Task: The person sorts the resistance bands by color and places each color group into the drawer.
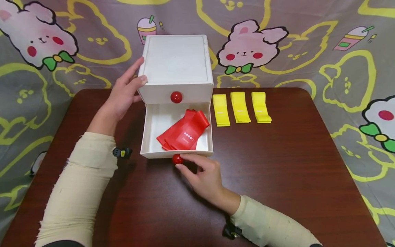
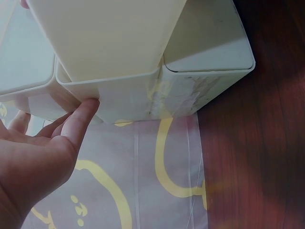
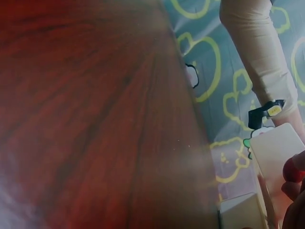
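Observation:
A white drawer cabinet (image 1: 177,60) stands on the table. My left hand (image 1: 121,91) rests against its left side, fingers extended and thumb near the top edge; in the left wrist view a finger of the left hand (image 2: 52,148) touches the white wall. Below the closed top drawer, which has a red knob (image 1: 176,97), a lower drawer (image 1: 149,137) stands pulled out. Inside it lie folded red resistance bands (image 1: 185,132), the top one marked "Heavy". My right hand (image 1: 205,176) pinches the lower drawer's round red knob (image 1: 177,159) between thumb and fingers.
Three folded yellow bands, the left one (image 1: 221,110), middle one (image 1: 240,107) and right one (image 1: 261,107), lie in a row right of the cabinet. The dark wooden table (image 1: 277,171) meets a patterned cloth (image 1: 296,55) behind and at the sides.

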A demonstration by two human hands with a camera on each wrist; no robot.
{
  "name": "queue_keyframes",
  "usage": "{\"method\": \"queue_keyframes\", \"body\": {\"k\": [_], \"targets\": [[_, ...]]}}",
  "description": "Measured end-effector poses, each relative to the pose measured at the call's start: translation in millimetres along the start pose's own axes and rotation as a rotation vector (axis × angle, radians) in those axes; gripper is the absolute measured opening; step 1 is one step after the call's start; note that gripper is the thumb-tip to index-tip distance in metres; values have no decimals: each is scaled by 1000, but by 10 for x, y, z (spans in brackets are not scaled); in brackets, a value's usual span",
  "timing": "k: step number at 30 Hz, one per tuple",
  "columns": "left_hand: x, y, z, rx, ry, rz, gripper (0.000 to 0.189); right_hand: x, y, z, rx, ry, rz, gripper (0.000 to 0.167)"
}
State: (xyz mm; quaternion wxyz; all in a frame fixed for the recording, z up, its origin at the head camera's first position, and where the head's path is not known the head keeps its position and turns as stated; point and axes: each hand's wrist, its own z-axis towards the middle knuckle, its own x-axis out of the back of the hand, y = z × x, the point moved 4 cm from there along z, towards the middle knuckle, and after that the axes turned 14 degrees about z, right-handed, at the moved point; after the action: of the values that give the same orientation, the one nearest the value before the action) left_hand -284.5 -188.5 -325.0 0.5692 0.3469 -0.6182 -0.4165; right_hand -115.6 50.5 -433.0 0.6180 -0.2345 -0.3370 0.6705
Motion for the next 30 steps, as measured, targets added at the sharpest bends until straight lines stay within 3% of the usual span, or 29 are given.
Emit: {"method": "queue_keyframes", "body": {"k": [30], "targets": [[-13, 8, -4, 5, -6, -18, 57, 35, 166, 367, -5, 97, -56, 28]]}}
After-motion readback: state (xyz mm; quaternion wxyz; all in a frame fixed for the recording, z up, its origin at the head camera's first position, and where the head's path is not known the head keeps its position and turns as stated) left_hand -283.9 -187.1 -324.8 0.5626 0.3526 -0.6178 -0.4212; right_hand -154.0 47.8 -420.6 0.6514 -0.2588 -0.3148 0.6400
